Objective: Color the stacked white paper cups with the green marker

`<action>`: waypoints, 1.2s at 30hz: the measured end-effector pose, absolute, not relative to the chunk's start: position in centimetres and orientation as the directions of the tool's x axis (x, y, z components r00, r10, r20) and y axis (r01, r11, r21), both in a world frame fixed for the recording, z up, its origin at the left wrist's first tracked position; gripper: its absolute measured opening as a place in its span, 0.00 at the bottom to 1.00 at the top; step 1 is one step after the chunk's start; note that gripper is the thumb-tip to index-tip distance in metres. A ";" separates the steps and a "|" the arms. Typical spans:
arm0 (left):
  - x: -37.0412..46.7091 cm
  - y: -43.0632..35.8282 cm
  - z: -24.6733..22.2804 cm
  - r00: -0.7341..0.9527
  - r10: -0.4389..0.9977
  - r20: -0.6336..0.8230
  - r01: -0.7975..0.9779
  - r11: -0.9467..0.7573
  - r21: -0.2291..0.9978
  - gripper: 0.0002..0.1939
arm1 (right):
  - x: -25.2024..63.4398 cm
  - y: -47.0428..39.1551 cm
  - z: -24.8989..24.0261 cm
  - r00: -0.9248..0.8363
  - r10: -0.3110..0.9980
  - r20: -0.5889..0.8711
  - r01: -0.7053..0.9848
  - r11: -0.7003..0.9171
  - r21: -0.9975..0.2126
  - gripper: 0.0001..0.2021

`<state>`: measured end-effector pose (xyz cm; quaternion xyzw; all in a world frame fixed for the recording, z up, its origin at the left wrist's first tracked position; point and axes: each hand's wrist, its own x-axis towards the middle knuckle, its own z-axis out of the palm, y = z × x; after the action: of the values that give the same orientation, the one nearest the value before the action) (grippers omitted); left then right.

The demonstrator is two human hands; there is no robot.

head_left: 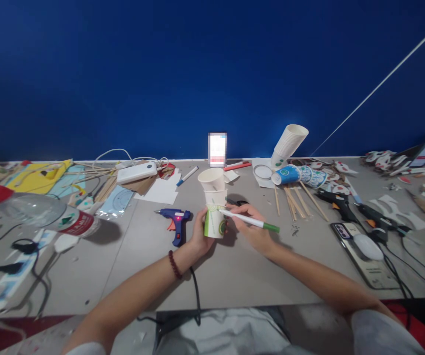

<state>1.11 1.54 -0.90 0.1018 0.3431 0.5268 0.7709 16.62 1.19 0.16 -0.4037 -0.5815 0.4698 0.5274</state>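
My left hand (199, 230) is wrapped round the lower part of a stack of white and green paper cups (215, 222), which stands upright in front of me. The top cup's open mouth faces up. Between the fingers of my right hand (254, 229) is a white marker with a green end (253, 220). Its tip points left and meets the printed side of the cups; whether it touches cannot be told. Just left of my left hand lies a blue hot glue gun (176, 222) with an orange trigger.
A bottle with a red cap (50, 212) and a power strip (20, 271) lie at left. Along the back are a blue marker (187, 176), a leaning stack of white cups (288, 143) and wooden sticks (296, 202). Black glue guns (340, 203) and a phone (364, 256) are at right.
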 end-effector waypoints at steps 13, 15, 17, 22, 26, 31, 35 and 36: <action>1.1 1.4 -0.6 0.196 0.882 -0.429 -0.753 0.415 0.510 0.18 | 16.5 1.0 0.3 -0.141 0.960 0.241 -0.016 0.242 -0.970 0.06; 1.1 1.4 -0.5 0.185 0.884 -0.429 -0.758 0.406 0.510 0.17 | 16.4 0.9 0.4 -0.138 0.960 0.244 -0.014 0.244 -0.970 0.06; 1.1 1.4 -0.6 0.182 0.884 -0.432 -0.760 0.405 0.508 0.17 | 16.4 0.9 0.5 -0.141 0.958 0.249 -0.011 0.250 -0.968 0.06; 1.1 1.4 -0.6 0.174 0.886 -0.431 -0.763 0.398 0.509 0.16 | 16.5 0.7 0.4 -0.169 0.952 0.255 0.016 0.261 -0.965 0.05; 1.2 1.3 -0.4 0.183 0.888 -0.421 -0.764 0.398 0.507 0.17 | 16.5 0.6 0.5 -0.188 0.948 0.256 0.006 0.262 -0.965 0.05; 1.3 1.4 -0.3 0.170 0.888 -0.428 -0.771 0.390 0.504 0.16 | 16.4 0.5 0.5 -0.204 0.944 0.258 -0.033 0.256 -0.966 0.04; 1.4 1.5 -0.4 0.142 0.895 -0.423 -0.786 0.361 0.501 0.16 | 16.3 0.4 0.6 -0.223 0.942 0.251 -0.048 0.246 -0.968 0.04; 1.4 1.5 -0.4 0.136 0.894 -0.428 -0.790 0.358 0.498 0.16 | 16.3 0.4 0.7 -0.226 0.941 0.251 -0.045 0.248 -0.968 0.04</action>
<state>1.37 1.46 -0.40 0.0759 0.3419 0.5613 0.7498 16.33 0.35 0.66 -0.3673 -0.6099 0.4912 0.5018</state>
